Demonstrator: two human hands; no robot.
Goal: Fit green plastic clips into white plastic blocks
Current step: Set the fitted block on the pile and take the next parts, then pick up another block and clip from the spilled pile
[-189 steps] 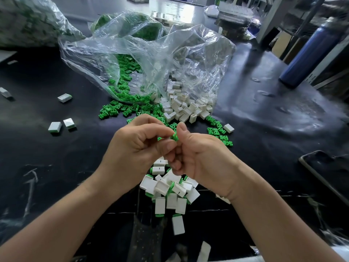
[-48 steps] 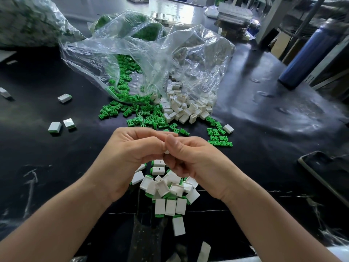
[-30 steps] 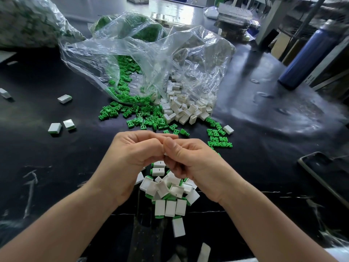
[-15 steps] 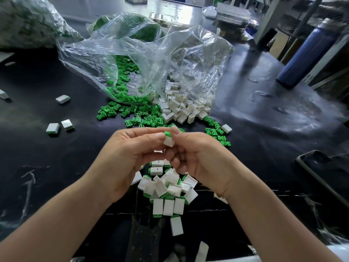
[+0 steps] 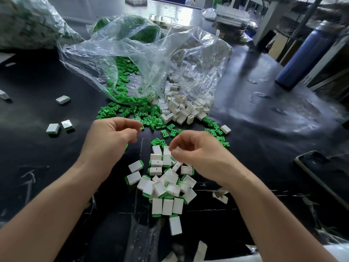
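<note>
My left hand (image 5: 111, 137) hovers over the black table (image 5: 264, 129) with fingers loosely curled and nothing visible in them, its fingertips close to the loose green clips (image 5: 136, 114). A green sliver shows at the hand's lower edge. My right hand (image 5: 198, 150) hangs over the pile of white blocks with green clips fitted (image 5: 166, 186), thumb and forefinger slightly apart just above the pile's top block (image 5: 167, 155). Empty white blocks (image 5: 181, 110) spill from a clear plastic bag (image 5: 151, 59) behind the clips.
Stray fitted blocks (image 5: 52, 128) lie at the left. A blue bottle (image 5: 306, 57) stands at the far right, and a dark flat phone-like object (image 5: 321, 167) lies near the right edge. Another filled bag (image 5: 28, 23) sits at the back left.
My hands, which were pressed together around a white block with a green clip, have parted. The left moved left toward the clips; the right lowered to the pile, and the block has left my fingers.
</note>
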